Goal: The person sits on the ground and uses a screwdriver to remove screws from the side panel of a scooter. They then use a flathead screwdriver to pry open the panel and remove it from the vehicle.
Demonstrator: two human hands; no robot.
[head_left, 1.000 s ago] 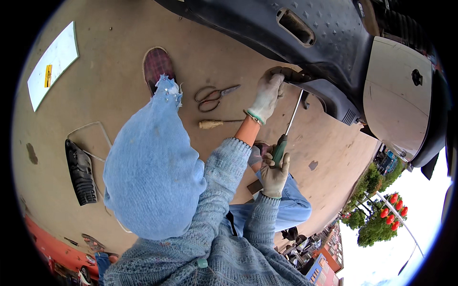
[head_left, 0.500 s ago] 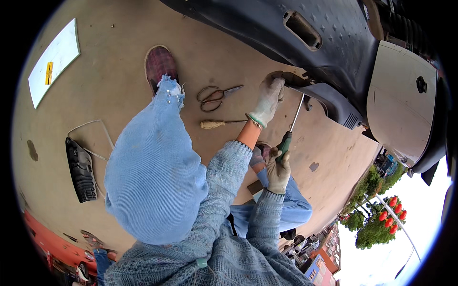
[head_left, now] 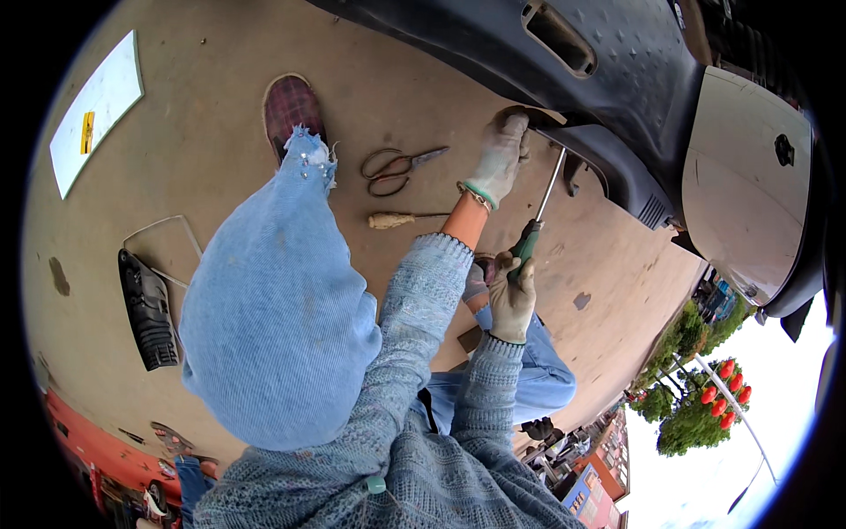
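Observation:
My right hand (head_left: 513,304), in a pale work glove, is closed round the green handle of a screwdriver (head_left: 526,245). The screwdriver's steel shaft slants up to the underside of a dark plastic trim piece (head_left: 608,157) on a vehicle. Farther ahead, my left hand (head_left: 500,160), also gloved, has its fingers curled at the left end of that trim. Exactly what those fingers pinch is hidden. On the ground left of my hands lie a pair of scissors (head_left: 388,181) and a second screwdriver with a pale handle (head_left: 392,220).
A large dark vehicle panel (head_left: 608,79) with a slot overhangs the upper right, beside a light body panel (head_left: 747,167). To the left lie a white sheet (head_left: 110,106) with a yellow label and a black plastic part (head_left: 148,313). My bent knee (head_left: 273,326) rises beside my left arm.
The view has shifted slightly. My left hand sits a little higher along the trim; the screwdriver in my right hand keeps nearly the same angle, its tip still at the trim.

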